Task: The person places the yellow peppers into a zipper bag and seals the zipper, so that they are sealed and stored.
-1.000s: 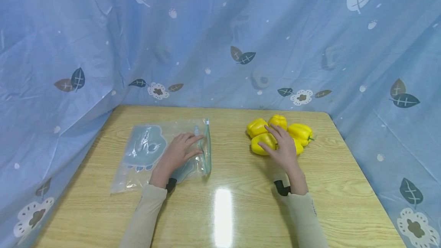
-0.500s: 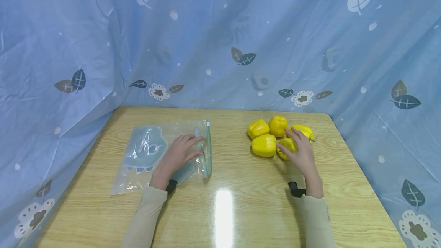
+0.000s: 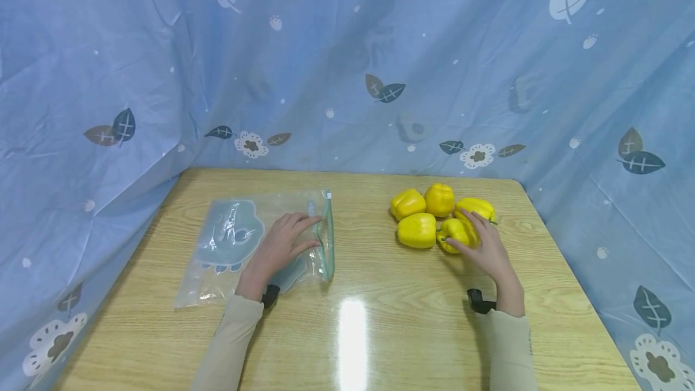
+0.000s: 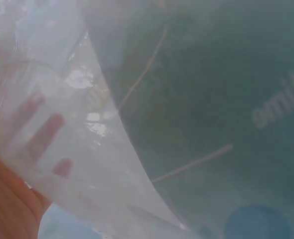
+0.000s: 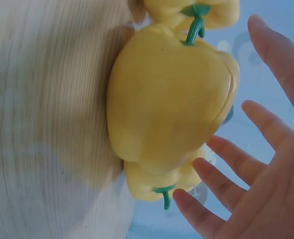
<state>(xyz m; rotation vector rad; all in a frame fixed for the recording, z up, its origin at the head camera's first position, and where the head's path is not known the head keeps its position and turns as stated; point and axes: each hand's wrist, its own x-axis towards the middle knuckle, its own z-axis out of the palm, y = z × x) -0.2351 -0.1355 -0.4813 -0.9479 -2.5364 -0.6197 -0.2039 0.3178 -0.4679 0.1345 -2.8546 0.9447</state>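
My left hand (image 3: 281,246) lies over a clear zip bag (image 3: 233,285) with a blue-green cartoon print, its fingers spread near the green zip edge. Plastic film (image 4: 82,134) fills much of the left wrist view, and several fingertips show dimly through it. My right hand (image 3: 485,247) hovers just to the right of the nearest yellow bell pepper (image 3: 453,234), fingers spread and slightly bent. In the right wrist view, that pepper (image 5: 167,94) with its green stem stands before the open fingers; whether a fingertip touches it, I cannot tell.
Several more yellow bell peppers, among them a front left one (image 3: 417,231) and a back one (image 3: 439,200), cluster at the table's right. The wooden table (image 3: 412,318) ends at a blue patterned cloth (image 3: 326,65) behind and on both sides.
My right hand has shifted right across the peppers, from over the cluster's middle to the right side of the nearest one. The left hand and the bag have hardly moved.
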